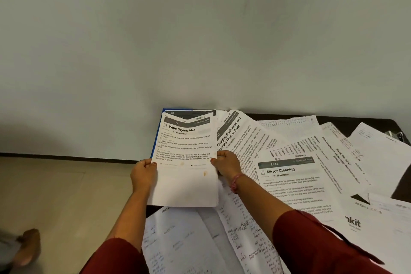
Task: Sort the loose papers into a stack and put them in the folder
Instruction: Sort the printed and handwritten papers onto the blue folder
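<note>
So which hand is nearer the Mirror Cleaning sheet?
Right. The right hand grips the stack's edge just left of the Mirror Cleaning sheet; the left hand holds the far edge.

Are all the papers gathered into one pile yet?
No. Both hands hold a small stack, but many loose sheets lie spread over the table.

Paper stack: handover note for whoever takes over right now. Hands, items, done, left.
Left hand grips the paper stack by its left edge; right hand grips its right edge. "Wipe Drying Mat" sheet is on top.
Blue folder lies under or behind the stack at the wall; only its left edge shows.
Done: several sheets gathered.
Left: loose papers spread over the dark table need collecting, squaring, then putting in the folder.
</note>
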`<control>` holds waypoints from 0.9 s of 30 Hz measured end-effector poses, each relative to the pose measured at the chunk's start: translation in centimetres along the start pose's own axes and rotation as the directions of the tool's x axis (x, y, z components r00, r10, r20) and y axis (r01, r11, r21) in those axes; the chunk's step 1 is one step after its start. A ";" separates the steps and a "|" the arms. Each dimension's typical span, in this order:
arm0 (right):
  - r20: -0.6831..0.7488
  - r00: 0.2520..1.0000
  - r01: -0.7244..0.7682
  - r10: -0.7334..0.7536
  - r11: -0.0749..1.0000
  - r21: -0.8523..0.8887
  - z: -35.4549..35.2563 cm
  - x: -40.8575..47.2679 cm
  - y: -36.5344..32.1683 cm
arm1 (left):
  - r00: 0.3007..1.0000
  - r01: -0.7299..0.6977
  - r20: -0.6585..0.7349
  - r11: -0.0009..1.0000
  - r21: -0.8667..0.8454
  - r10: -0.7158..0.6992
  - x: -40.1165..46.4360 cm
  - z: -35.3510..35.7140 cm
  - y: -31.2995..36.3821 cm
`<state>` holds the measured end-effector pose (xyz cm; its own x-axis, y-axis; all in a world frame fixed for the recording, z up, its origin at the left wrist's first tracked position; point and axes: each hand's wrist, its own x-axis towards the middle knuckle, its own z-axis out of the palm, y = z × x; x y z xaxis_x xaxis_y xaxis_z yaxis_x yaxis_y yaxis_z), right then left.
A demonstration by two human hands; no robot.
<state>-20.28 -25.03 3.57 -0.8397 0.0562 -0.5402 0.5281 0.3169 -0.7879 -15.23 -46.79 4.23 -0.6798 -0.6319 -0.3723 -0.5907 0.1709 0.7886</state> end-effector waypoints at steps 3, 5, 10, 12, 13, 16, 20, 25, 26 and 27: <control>-0.026 1.000 0.000 -0.002 0.997 -0.072 0.2 0.3 -0.3 | 1.000 -0.007 0.019 0.999 0.038 0.006 1.2 0.2 -0.1; -0.036 0.999 0.006 -0.010 0.996 -0.091 0.4 0.6 -0.3 | 1.000 -0.007 0.021 0.998 0.059 0.006 1.7 0.4 -0.1; -0.026 0.999 0.029 -0.034 0.987 -0.161 0.7 1.1 0.1 | 1.000 0.018 0.011 0.993 0.115 -0.020 2.4 0.6 -0.7; -0.019 0.999 0.039 -0.044 0.979 -0.202 0.7 1.3 0.1 | 1.000 0.028 0.002 0.991 0.131 -0.029 2.6 0.7 -0.8; -0.015 0.999 0.042 -0.047 0.975 -0.219 0.8 1.4 0.1 | 1.000 0.026 -0.006 0.990 0.137 -0.025 2.6 0.7 -0.8; -0.002 0.999 0.052 -0.054 0.967 -0.251 0.8 1.4 0.1 | 1.000 -0.004 -0.019 0.988 0.153 0.007 2.5 0.9 -0.6; -0.002 0.999 0.034 -0.036 0.966 -0.256 0.4 1.1 -0.1 | 0.996 -0.031 -0.069 0.977 0.211 0.047 2.5 0.9 -0.3; 0.008 1.000 0.019 -0.017 0.960 -0.280 -0.7 0.4 -0.2 | 0.983 -0.066 -0.151 0.970 0.235 0.104 1.7 1.3 0.9; 0.008 1.000 0.020 -0.018 0.959 -0.284 -1.0 0.2 0.0 | 0.979 -0.091 -0.156 0.968 0.233 0.129 1.4 1.5 1.2; 0.011 1.000 0.025 -0.023 0.957 -0.289 -1.4 0.0 0.1 | 0.976 -0.114 -0.156 0.967 0.227 0.151 1.0 1.6 1.5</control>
<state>-20.43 -23.70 3.87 -0.8503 0.0388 -0.5249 0.4475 0.5782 -0.6822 -17.57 -45.95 4.25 -0.6849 -0.7091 -0.1675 -0.5928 0.4085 0.6941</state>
